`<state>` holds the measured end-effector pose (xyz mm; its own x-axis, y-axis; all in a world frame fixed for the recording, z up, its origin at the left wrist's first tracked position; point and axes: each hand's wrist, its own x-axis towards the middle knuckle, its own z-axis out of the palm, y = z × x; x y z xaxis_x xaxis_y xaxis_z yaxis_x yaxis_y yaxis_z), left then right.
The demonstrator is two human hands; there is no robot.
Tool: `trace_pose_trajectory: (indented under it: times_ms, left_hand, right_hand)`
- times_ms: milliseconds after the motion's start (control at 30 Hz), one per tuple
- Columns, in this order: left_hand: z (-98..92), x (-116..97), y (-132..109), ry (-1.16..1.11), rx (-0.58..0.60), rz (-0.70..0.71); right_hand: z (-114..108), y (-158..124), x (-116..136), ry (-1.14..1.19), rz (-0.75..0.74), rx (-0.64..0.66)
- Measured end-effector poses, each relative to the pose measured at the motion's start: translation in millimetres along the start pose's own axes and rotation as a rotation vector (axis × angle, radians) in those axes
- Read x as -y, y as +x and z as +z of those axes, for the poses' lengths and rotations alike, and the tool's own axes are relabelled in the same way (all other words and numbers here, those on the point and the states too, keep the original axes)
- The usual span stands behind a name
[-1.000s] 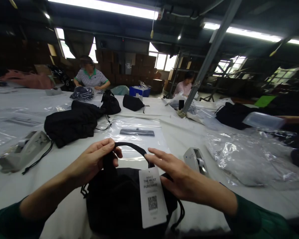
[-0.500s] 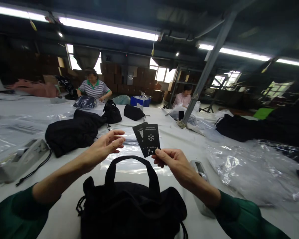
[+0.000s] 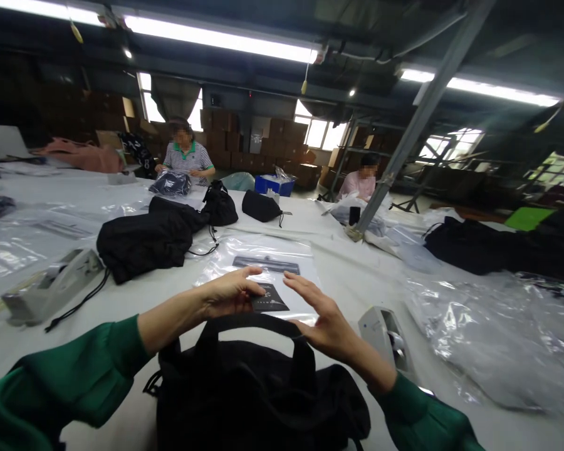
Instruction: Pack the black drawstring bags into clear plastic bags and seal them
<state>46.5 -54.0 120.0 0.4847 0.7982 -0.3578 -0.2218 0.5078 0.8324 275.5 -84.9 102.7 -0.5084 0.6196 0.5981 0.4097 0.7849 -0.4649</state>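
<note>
My left hand [image 3: 228, 294] pinches a black printed card [image 3: 273, 300] between thumb and fingers, just beyond the bag handle. Whether a second card lies under it I cannot see. My right hand [image 3: 326, 316] is open, its fingers apart, to the right of the card and close to the handle's right side. Below both hands a black fabric bag [image 3: 263, 401] stands in front of me with its handle arched up and cords at its sides. Behind the card a clear plastic bag [image 3: 303, 254] with a dark printed strip lies flat on the white table [image 3: 348, 275].
Black drawstring pouches [image 3: 145, 241] lie left of centre. Tape dispensers stand left [image 3: 56, 282] and right [image 3: 388, 341]. Clear plastic bags [image 3: 479, 338] are heaped at right, before black fabric [image 3: 474, 244]. A slanted metal post [image 3: 413, 134] rises behind. Two people [image 3: 185, 156] sit across the table.
The card has passed from my right hand to my left and is lowered, tilted flatter. My right hand has opened. Two fanned cards showed earlier; now one shows. The view has shifted slightly.
</note>
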Motion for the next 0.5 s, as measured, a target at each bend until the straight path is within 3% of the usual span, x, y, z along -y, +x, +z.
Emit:
trace_pose_trajectory:
  times_ms: [100,167,233,300,400,467,500]
  left_hand:
    - [0.0,-1.4,-2.0,0.042,0.029,-0.031]
    - [-13.6,-6.4,-11.7,0.114,0.012,0.005]
    - [-42.3,-7.1,-33.2,0.221,-0.008,0.134]
    - [-80.2,6.3,-65.2,0.353,0.013,0.291]
    - [-130.2,62.9,-113.4,0.573,0.053,0.301]
    - [-145.5,116.4,-130.1,0.756,0.027,0.203]
    - [-146.5,142.9,-131.7,0.805,-0.046,0.19]
  right_hand:
    - [25.4,4.3,-11.3,0.201,-0.003,0.043]
    - [35.9,2.2,-15.5,0.327,0.089,0.039]
    - [40.7,-5.6,-20.7,0.415,0.215,0.061]
    - [44.6,-17.2,-27.3,0.475,0.308,0.122]
    - [56.0,-33.1,-33.6,0.576,0.426,0.31]
    - [65.2,-37.9,-33.7,0.651,0.5,0.428]
    - [69.0,-38.5,-33.2,0.685,0.523,0.475]
